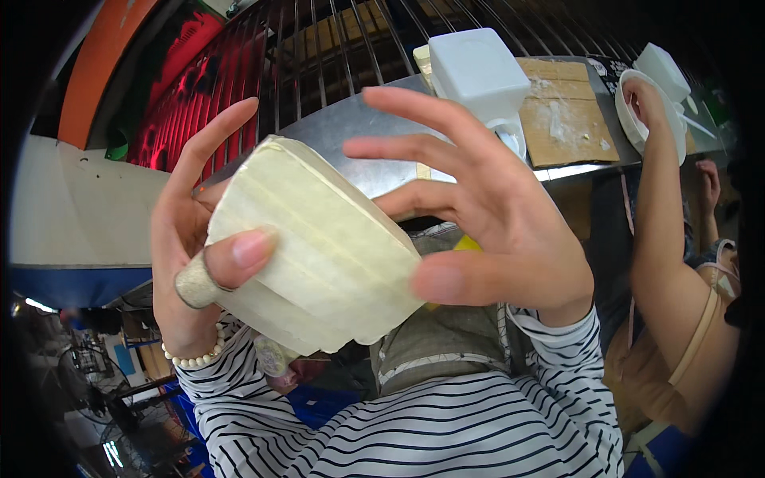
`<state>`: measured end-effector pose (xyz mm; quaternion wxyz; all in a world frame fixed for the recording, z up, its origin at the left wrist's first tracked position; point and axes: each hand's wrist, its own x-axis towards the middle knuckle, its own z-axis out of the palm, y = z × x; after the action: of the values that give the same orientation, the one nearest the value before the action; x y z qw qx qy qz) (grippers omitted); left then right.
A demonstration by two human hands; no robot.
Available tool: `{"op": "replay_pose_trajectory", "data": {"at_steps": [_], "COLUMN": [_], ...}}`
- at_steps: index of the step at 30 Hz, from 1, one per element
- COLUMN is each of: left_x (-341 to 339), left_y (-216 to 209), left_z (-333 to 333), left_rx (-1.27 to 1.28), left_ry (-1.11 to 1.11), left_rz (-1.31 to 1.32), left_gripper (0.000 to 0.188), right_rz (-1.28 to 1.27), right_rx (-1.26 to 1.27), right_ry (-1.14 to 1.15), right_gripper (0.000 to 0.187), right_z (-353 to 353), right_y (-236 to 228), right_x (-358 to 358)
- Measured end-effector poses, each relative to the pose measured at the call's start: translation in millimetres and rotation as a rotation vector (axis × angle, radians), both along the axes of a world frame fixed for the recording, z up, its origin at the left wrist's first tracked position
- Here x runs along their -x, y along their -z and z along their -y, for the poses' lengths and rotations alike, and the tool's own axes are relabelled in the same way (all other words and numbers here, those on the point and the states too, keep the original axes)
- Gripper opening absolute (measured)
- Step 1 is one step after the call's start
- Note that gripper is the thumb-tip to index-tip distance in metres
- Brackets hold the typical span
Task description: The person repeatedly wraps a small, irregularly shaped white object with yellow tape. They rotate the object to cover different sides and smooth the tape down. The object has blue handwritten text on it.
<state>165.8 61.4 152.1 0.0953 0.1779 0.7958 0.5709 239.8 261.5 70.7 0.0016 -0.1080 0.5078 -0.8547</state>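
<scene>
Tilted in front of my chest is a cream, box-shaped piece (311, 247) with rounded corners, faint bands across its face and a ragged lower edge. My left hand (191, 239) grips its left side, thumb pressed on the near face and fingers partly hidden behind. A pale band wraps that thumb. At the piece's right side, my right hand (502, 215) has its fingers spread apart. Its thumb is blurred and overlaps the right corner; whether it touches cannot be made out.
A metal table (319, 131) carries a white box-shaped container (478, 72) and cardboard (570, 119) with white residue. At right, another person's arm (657, 191) reaches into a white basin (677, 131). Metal bars (351, 40) stand behind; a blue-edged white surface (80, 207) lies left.
</scene>
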Motion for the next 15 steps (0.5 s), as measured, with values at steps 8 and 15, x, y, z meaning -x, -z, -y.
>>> {"op": "replay_pose_trajectory", "data": {"at_steps": [8,15], "left_x": [9,25], "left_y": [0,0], "left_z": [8,41], "left_rx": [0.002,-0.666], "left_ry": [-0.011,0.121], "left_rz": [-0.022,0.379], "left_gripper": [0.101,0.079], "right_rz": [-0.076,-0.257], "right_rx": [0.052,-0.208], "right_ry": [-0.066,0.174], "right_gripper": [0.110,0.112], "right_z": [-1,-3], "right_y": [14,24], "right_x": [16,5]}}
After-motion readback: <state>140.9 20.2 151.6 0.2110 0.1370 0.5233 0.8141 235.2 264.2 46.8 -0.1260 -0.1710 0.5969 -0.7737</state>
